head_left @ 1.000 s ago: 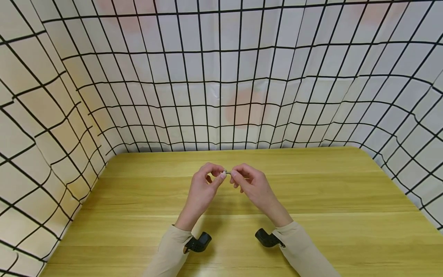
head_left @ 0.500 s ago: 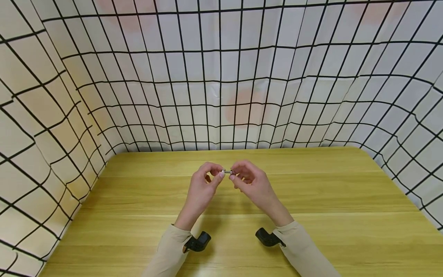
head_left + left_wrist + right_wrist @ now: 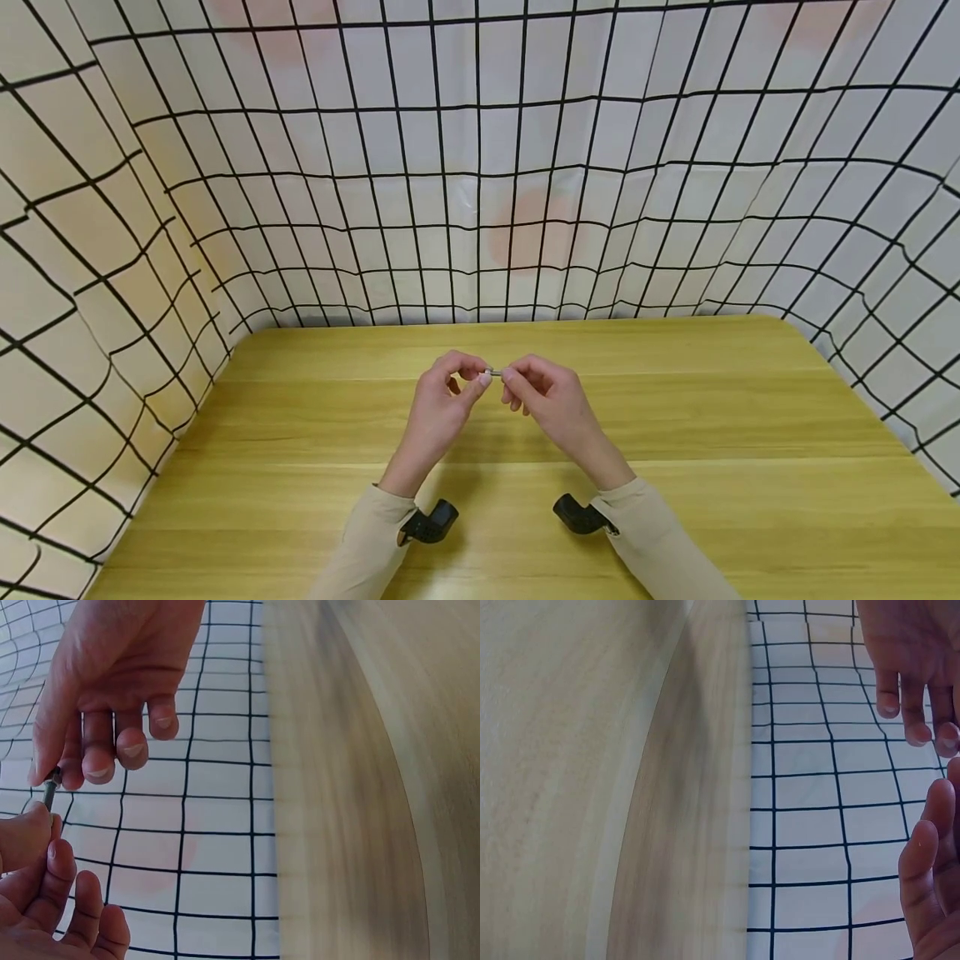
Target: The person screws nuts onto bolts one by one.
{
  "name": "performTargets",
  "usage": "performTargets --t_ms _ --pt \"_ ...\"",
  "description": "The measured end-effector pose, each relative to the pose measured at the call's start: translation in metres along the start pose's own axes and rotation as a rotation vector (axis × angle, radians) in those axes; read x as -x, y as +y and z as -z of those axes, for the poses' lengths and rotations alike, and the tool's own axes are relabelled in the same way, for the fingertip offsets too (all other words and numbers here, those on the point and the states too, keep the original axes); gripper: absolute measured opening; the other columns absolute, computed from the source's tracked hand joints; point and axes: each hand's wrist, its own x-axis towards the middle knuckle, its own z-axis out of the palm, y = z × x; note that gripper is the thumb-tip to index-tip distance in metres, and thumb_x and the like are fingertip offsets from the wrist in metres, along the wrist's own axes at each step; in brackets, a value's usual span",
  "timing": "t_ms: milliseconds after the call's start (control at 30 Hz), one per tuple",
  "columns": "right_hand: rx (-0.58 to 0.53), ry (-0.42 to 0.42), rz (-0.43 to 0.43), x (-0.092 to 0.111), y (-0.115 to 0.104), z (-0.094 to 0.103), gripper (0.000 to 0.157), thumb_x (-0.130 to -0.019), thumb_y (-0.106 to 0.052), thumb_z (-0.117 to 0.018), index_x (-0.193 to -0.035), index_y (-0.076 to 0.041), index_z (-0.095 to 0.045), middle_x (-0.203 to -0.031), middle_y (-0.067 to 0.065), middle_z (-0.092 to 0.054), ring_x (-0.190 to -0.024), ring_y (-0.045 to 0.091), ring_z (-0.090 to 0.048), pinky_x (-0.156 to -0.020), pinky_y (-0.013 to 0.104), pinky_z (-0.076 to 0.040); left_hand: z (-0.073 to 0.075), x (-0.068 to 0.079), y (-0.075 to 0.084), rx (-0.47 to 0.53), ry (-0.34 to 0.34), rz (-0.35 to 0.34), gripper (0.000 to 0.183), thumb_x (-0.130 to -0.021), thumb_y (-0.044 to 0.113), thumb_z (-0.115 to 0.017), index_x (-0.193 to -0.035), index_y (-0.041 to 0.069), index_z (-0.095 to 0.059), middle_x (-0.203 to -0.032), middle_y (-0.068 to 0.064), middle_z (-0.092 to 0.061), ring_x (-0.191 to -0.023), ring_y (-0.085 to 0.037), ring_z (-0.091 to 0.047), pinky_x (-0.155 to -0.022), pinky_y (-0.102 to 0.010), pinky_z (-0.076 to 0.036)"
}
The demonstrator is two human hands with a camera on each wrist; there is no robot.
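A small metal bolt [image 3: 495, 372] spans the short gap between the two hands, lying sideways above the table. My left hand [image 3: 442, 400] pinches its left end between thumb and forefinger. The right hand [image 3: 553, 402] holds the other end with thumb and forefinger. In the left wrist view, the shank of the bolt [image 3: 49, 795] runs from the lower hand, my left, to a dark nut-like end at the right fingertips. The other fingers of both hands are loosely bent. In the right wrist view the bolt is out of sight, with both hands cut off at the right edge.
Below the hands spreads a yellow wood-grain table [image 3: 315, 433]. A white curtain with black grid lines [image 3: 420, 192] stands behind it and along both sides. Black wrist devices [image 3: 431, 523] sit at both beige sleeves [image 3: 367, 542].
Half a second ago the right thumb and forefinger were spread further apart, showing more of the bolt's right end; now they are closed over it again. The left hand has barely moved.
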Motion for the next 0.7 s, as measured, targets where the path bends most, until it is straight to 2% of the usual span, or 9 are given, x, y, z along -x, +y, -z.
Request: performTargets --t_ms 67,167,267,433,533,700 --pt "-0.001 -0.001 -0.004 0.0002 0.0003 -0.0001 0.013 -0.096 -0.018 -0.054 -0.088 -0.01 -0.062 -0.073 0.012 -0.062 -0.062 0.024 -0.056 -0.055 0.039 -0.048 0.0014 0.0021 0.0088 -0.004 0.002 0.002 0.006 -0.088 0.003 -0.063 -0.092 -0.001 -0.065 -0.086 -0.012 -0.058 -0.082 -0.021 -0.049 -0.07 -0.035 -0.034" --pt "0.008 0.0 -0.014 0.0006 0.0002 0.0004 0.012 -0.096 -0.02 -0.055 -0.091 -0.011 -0.062 -0.074 0.012 -0.062 -0.064 0.031 -0.057 -0.054 0.035 -0.047 0.002 0.0028 0.0118 -0.005 0.004 0.008 0.006 -0.088 0.003 -0.063 -0.092 -0.001 -0.065 -0.086 -0.012 -0.058 -0.082 -0.022 -0.049 -0.069 -0.034 -0.034" --pt "0.011 -0.003 -0.018 0.0009 -0.0005 0.0006 0.011 -0.094 -0.02 -0.058 -0.1 -0.012 -0.061 -0.078 0.012 -0.063 -0.068 0.036 -0.057 -0.054 0.031 -0.045 0.0027 0.0035 0.0133 0.003 0.009 0.018 0.006 -0.088 0.004 -0.063 -0.092 0.0 -0.065 -0.086 -0.012 -0.058 -0.083 -0.024 -0.05 -0.069 -0.033 -0.033" --pt "0.011 0.008 0.021 0.0007 -0.0009 0.0007 0.025 -0.09 -0.012 -0.063 -0.114 -0.012 -0.056 -0.087 0.008 -0.065 -0.072 0.034 -0.058 -0.056 0.029 -0.047 0.0038 0.0031 0.012 0.013 0.022 0.02 0.007 -0.088 0.004 -0.063 -0.093 -0.001 -0.065 -0.085 -0.014 -0.057 -0.083 -0.026 -0.049 -0.069 -0.034 -0.033" --pt "0.026 0.019 0.06 0.0003 -0.0015 0.0007 0.025 -0.088 -0.007 -0.064 -0.112 -0.012 -0.056 -0.089 0.008 -0.064 -0.072 0.03 -0.059 -0.057 0.03 -0.048 0.004 0.0023 0.0107 0.016 0.026 0.013 0.007 -0.088 0.003 -0.063 -0.093 -0.002 -0.065 -0.085 -0.014 -0.057 -0.082 -0.027 -0.049 -0.069 -0.035 -0.033" --pt "0.048 0.02 0.093 -0.0003 -0.0032 0.0008 0.019 -0.088 -0.004 -0.063 -0.107 -0.009 -0.059 -0.089 0.009 -0.063 -0.068 0.032 -0.058 -0.055 0.029 -0.046 0.0039 0.0019 0.0101 0.022 0.022 0.005 0.007 -0.088 0.002 -0.063 -0.092 -0.003 -0.064 -0.084 -0.015 -0.057 -0.082 -0.028 -0.049 -0.069 -0.036 -0.033"
